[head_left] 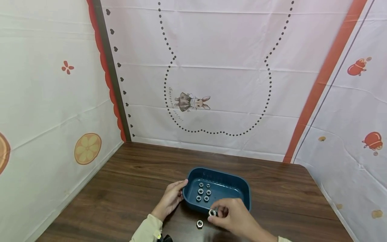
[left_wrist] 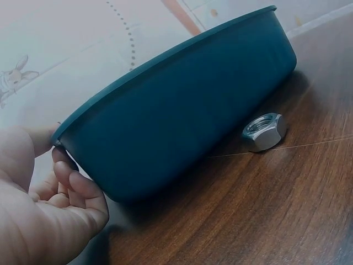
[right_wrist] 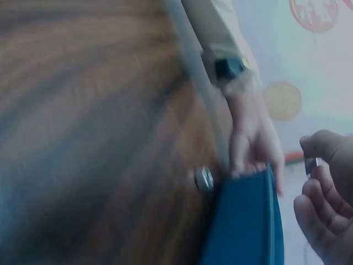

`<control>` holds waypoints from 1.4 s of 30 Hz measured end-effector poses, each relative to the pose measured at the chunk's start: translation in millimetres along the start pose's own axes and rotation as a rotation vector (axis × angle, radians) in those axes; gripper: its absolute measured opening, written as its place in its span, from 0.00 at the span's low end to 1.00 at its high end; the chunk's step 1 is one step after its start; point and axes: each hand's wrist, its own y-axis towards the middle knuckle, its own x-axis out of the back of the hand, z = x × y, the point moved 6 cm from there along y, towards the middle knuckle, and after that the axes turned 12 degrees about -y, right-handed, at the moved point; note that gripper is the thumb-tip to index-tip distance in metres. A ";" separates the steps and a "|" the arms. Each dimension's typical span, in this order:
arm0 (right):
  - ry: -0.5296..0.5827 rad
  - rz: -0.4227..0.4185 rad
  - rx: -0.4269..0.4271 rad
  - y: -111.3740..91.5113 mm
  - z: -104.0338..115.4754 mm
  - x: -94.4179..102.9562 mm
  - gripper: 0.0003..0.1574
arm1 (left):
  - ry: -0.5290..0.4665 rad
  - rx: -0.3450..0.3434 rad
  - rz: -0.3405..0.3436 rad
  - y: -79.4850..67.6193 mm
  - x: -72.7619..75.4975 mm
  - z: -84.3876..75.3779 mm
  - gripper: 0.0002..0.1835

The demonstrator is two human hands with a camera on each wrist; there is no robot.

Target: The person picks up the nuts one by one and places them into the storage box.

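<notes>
My left hand (head_left: 171,199) grips the left rim of a dark blue plastic tray (head_left: 226,192), thumb on top and the other fingers curled beneath, as the left wrist view shows. Several silver hex nuts (head_left: 201,191) lie in two rows on the left part of the tray's floor. Between thumb and fingertips, my right hand (head_left: 234,215) pinches another hex nut (head_left: 212,212), which overlaps the tray's near rim in the head view. A single loose hex nut (head_left: 200,224) rests on the table just in front of the tray, seen close up in the left wrist view.
The dark wood-grain table (head_left: 136,178) carries the tray near its middle. Printed cloth hangs behind it, with a rabbit picture (head_left: 191,102), and along both sides. A black band (right_wrist: 229,69) sits on the left wrist.
</notes>
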 end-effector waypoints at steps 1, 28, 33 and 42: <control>-0.014 -0.012 0.011 2.3 -3.7 5.2 0.12 | 0.001 -0.003 0.003 -0.1 -0.1 -0.3 0.16; -0.113 0.256 0.256 62.9 -74.4 25.8 0.10 | 0.017 0.020 -0.056 -1.2 1.2 0.6 0.20; -0.082 0.344 0.286 69.7 -78.4 11.8 0.11 | 0.013 0.025 -0.046 -2.3 0.9 0.8 0.21; -0.088 0.485 0.302 79.1 -78.1 -8.4 0.11 | 0.019 0.031 -0.054 -1.4 2.8 1.4 0.23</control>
